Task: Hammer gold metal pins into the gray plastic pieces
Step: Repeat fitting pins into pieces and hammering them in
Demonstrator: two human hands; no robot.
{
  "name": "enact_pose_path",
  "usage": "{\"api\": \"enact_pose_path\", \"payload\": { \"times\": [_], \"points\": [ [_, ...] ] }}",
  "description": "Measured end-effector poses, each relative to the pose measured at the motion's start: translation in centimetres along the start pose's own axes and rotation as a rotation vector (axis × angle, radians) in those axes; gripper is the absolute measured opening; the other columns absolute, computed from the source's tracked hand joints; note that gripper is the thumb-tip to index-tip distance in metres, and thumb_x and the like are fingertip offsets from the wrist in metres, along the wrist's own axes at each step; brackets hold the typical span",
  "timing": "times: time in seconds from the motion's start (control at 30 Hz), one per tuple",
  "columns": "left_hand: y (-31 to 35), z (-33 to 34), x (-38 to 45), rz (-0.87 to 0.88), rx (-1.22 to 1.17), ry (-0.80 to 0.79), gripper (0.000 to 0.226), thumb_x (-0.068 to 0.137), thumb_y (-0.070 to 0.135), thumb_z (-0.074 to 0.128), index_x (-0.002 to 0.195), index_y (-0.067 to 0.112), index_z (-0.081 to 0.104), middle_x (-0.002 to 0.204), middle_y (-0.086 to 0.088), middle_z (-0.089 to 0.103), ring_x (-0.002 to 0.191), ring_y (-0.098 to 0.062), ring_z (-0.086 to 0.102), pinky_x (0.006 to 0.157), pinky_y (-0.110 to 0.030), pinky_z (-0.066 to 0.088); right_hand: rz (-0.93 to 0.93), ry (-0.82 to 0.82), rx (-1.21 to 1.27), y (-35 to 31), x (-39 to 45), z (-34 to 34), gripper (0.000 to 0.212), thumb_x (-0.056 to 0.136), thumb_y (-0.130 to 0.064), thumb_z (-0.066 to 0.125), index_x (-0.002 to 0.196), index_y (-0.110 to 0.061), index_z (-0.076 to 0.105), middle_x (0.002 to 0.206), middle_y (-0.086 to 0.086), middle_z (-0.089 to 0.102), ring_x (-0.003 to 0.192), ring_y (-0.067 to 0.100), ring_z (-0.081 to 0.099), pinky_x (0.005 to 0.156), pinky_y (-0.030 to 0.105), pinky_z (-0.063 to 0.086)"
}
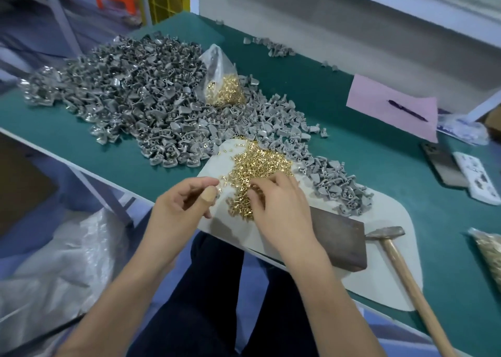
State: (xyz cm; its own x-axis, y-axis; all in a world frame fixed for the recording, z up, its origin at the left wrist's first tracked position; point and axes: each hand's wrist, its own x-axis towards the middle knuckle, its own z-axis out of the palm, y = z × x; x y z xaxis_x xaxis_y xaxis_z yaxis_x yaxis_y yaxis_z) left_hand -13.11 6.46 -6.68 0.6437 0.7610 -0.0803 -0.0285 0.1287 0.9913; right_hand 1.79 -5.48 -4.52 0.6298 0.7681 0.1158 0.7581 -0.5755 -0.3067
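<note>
A loose heap of gold pins (260, 161) lies on a white mat (393, 275) at the table's near edge. My right hand (276, 207) is on the heap's near side, its curled fingertips pinching pins. My left hand (184, 205) is at the heap's left edge, thumb and forefinger pinching a pin. A large pile of gray plastic pieces (141, 96) covers the table behind, with a smaller pile (336, 183) on the mat to the right. A wooden-handled hammer (406, 278) lies on the mat beside a dark metal block (341, 243).
A clear bag of gold pins (222, 85) stands in the gray pile. At the right lie a pink paper (379, 96) with a pen (406, 110), a phone (444, 167) and another bag of pins (490, 251). A plastic sack (54, 262) sits below on the left.
</note>
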Motion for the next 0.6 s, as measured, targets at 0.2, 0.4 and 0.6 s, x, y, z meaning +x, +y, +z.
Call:
{"api": "enact_pose_path", "payload": {
  "times": [0.2,0.4,0.6],
  "points": [
    [-0.4,-0.1,-0.1,-0.080,-0.033,-0.034,0.030,0.085,0.020,0.068,0.104,0.041,0.077,0.088,0.014,0.071,0.072,-0.004,0.055,0.079,-0.022,0.049,0.090,0.000,-0.034,-0.3,1.2,0.4,0.031,0.099,-0.043,0.060,0.123,-0.024,0.069,0.118,0.000,0.062,0.112,0.019,0.053,0.094,0.040,0.050],
    [-0.3,1.1,-0.4,-0.156,-0.231,-0.089,0.039,0.095,0.002,0.057,0.105,0.034,0.076,0.099,0.008,0.070,0.095,-0.014,0.066,0.078,-0.028,0.049,0.105,-0.009,-0.027,-0.4,2.0,0.2,0.010,0.098,-0.030,0.065,0.100,-0.025,0.073,0.101,-0.004,0.068,0.101,0.019,0.058,0.084,0.038,0.053],
    [-0.1,1.6,-0.8,-0.156,-0.260,-0.079,0.027,0.101,-0.002,0.048,0.117,0.014,0.061,0.108,-0.004,0.074,0.088,-0.017,0.070,0.067,-0.024,0.054,0.103,0.010,0.018,-0.4,2.0,-0.5,0.008,0.097,-0.024,0.059,0.094,-0.025,0.067,0.096,-0.007,0.064,0.092,0.016,0.060,0.076,0.033,0.053]
  ]
}}
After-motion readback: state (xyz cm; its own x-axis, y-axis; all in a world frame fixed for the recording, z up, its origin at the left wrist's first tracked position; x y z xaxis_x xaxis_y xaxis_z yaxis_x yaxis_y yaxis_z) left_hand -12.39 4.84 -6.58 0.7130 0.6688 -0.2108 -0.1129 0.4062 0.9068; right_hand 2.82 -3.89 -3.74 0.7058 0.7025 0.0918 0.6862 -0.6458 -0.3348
